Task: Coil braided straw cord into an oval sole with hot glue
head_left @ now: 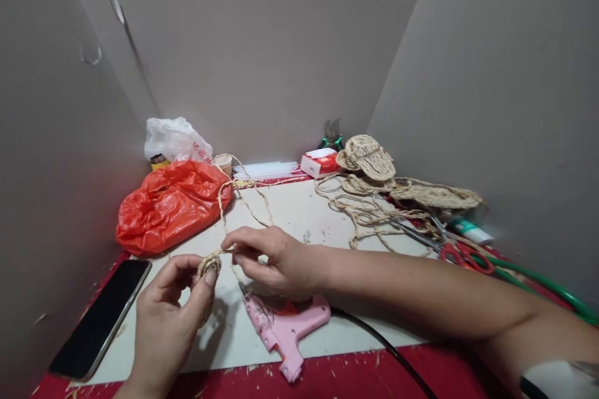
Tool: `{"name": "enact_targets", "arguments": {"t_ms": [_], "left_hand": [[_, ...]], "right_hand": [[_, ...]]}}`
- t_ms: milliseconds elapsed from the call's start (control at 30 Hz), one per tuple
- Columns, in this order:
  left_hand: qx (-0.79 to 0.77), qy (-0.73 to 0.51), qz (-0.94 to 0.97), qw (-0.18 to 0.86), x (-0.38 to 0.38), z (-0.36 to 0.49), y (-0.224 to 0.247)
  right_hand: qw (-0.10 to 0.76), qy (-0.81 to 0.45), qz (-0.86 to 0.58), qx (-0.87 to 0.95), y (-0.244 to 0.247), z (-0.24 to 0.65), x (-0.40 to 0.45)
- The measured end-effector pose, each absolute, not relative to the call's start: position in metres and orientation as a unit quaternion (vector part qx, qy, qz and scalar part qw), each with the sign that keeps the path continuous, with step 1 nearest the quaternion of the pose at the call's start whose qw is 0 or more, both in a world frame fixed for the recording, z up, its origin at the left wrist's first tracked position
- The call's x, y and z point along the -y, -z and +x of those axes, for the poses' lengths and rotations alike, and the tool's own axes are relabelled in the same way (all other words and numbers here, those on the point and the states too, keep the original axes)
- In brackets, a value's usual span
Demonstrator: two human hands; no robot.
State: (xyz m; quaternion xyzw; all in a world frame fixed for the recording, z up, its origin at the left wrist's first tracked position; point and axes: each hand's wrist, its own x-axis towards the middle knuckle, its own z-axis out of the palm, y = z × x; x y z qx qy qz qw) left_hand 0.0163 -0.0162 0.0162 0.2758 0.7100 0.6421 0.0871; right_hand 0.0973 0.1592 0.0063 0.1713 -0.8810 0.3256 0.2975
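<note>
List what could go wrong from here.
The right hand is close to the pink glue gun; if its nozzle is hot, a burn is possible. The braided cord trails near that nozzle and might snag or stick. The phone lies near the left hand, which could bump it.

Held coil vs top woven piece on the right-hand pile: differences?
Support: the held coil is in the left hand; the top woven piece rests on the pile.
Pose: the held coil stands nearly edge-on to the camera; the top woven piece shows its broad face.
Shared: both are straw-coloured, twisted-looking cord.
</note>
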Motion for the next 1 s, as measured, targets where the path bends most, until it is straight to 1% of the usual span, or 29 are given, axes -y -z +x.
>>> {"name": "enact_targets", "arguments": {"t_ms": [67,133,267,400,567,667,833,1000], "left_hand": [[-0.708,-0.645,0.278,0.075,0.016,0.015,-0.014],[-0.701,-0.653,0.28,0.05,0.015,0.015,-0.011],[-0.688,-0.667,0.287,0.007,0.013,0.018,-0.008],[-0.685,-0.669,0.287,-0.02,0.01,0.021,-0.008],[-0.677,-0.679,0.285,-0.017,0.008,0.021,-0.007],[-0.688,-0.667,0.286,-0.01,0.009,0.018,-0.006],[-0.683,-0.677,0.271,0.022,0.01,0.013,-0.005],[-0.661,-0.708,0.244,0.041,0.005,0.013,-0.014]], "right_hand": [[0.341,-0.291,0.19,0.874,-0.005,0.098,-0.159],[0.359,-0.259,0.195,0.875,-0.005,0.1,-0.158],[0.366,-0.208,0.181,0.889,-0.005,0.102,-0.154],[0.365,-0.185,0.173,0.896,-0.004,0.101,-0.15],[0.341,-0.132,0.17,0.915,0.0,0.102,-0.149],[0.34,-0.111,0.171,0.918,0.003,0.102,-0.148],[0.361,-0.118,0.169,0.909,0.004,0.103,-0.144],[0.347,-0.133,0.157,0.915,-0.002,0.104,-0.142]]}}
